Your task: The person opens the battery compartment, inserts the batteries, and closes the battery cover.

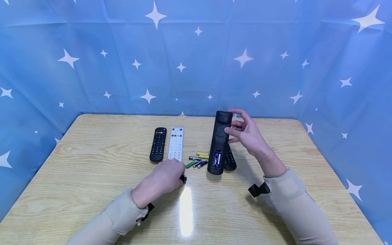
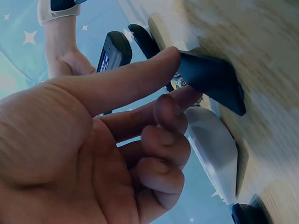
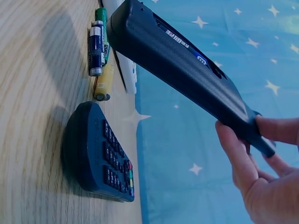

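My right hand (image 1: 248, 134) holds a black remote control (image 1: 221, 136) by its upper end, back side facing me and tilted upright. Its battery compartment is uncovered, and blue batteries (image 1: 217, 160) lie inside. Low over the wood, my left hand (image 1: 163, 177) pinches a black battery cover (image 2: 212, 79) between thumb and index finger, the other fingers curled. Just beyond that hand lies a white remote control (image 1: 176, 143), its near end hidden by the hand. Loose batteries (image 1: 197, 164) in yellow, green and dark blue lie between the two hands.
A second black remote control (image 1: 158, 144) lies left of the white one. Another black remote (image 3: 100, 154), buttons up, is partly hidden behind the held one in the head view. The wooden table (image 1: 101, 160) meets a blue star-patterned curtain (image 1: 122, 68) at its back.
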Demonstrator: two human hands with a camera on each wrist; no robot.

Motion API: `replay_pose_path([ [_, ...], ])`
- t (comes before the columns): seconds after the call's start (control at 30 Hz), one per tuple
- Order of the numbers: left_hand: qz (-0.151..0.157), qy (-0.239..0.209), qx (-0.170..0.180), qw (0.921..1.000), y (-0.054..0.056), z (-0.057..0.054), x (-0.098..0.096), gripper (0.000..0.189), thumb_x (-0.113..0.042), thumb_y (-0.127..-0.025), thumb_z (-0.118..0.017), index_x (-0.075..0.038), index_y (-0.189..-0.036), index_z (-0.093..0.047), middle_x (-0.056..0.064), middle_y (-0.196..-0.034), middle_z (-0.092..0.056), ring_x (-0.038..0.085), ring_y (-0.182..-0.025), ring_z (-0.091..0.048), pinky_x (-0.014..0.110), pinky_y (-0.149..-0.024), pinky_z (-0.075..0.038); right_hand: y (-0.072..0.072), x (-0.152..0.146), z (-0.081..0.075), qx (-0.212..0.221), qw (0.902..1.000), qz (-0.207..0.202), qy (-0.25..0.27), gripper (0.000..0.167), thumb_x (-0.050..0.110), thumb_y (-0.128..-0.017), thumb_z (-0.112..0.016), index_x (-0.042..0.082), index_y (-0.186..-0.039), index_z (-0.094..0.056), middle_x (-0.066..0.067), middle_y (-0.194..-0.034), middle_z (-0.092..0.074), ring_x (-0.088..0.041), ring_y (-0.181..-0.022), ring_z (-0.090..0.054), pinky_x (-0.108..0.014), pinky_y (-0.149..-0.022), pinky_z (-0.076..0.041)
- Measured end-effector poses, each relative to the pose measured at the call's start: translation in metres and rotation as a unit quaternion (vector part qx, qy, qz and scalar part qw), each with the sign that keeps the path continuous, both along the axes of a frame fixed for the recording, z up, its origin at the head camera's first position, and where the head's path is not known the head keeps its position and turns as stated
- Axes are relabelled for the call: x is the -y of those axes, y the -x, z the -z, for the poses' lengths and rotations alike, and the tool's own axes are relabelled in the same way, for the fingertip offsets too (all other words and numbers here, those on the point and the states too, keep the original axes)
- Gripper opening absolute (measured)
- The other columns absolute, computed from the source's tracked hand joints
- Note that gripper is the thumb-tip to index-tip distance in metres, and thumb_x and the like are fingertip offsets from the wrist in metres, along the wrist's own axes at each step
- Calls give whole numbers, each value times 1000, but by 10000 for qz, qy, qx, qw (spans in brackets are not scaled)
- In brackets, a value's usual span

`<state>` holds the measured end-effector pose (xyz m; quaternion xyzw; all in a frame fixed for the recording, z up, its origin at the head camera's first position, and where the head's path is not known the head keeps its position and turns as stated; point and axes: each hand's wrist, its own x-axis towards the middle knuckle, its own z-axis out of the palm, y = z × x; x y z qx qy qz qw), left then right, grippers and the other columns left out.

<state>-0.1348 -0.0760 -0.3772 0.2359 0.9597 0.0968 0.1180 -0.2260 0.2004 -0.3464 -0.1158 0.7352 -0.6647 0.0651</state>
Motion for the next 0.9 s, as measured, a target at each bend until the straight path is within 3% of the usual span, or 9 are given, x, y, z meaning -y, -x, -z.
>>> replay_pose_path([
  [0.2, 87, 32, 36, 10000, 0, 2, -1, 28, -17, -82, -88, -13, -71, -62, 1, -72, -61, 15, -61, -53, 33, -53, -47, 0, 1, 0, 8, 10000, -14, 8, 62, -7, -97, -64, 8, -152, -39, -22, -113, -64, -28, -93, -71, -45, -70, -63],
  [0.4, 371, -267, -127, 9989, 1, 3, 0, 23, -10, -81, -86, -16, -71, -66, -6, -72, -59, 10, -65, -53, 31, -59, -49, 0, 2, 1, 23, 10000, -28, 18, 59, -7, -97, -64, 14, -148, -44, -22, -113, -64, -28, -94, -71, -45, -71, -63],
  [0.77, 416, -471, -16, 9980, 1, 0, 0, 25, -12, -84, -86, -17, -72, -64, -5, -72, -60, 12, -67, -56, 32, -61, -50, 1, 2, 1, 30, 10000, -46, -25, 59, -6, -97, -64, 15, -148, -44, -22, -114, -63, -29, -93, -70, -45, -70, -63],
  [0.9, 455, -769, 34, 9960, 2, -1, 0, 24, -11, -86, -85, -16, -75, -64, -5, -74, -60, 12, -69, -55, 32, -62, -49, 1, 3, 1, 34, 10000, -57, -34, 59, -6, -97, -64, 16, -148, -44, -23, -115, -63, -29, -93, -70, -45, -70, -63],
])
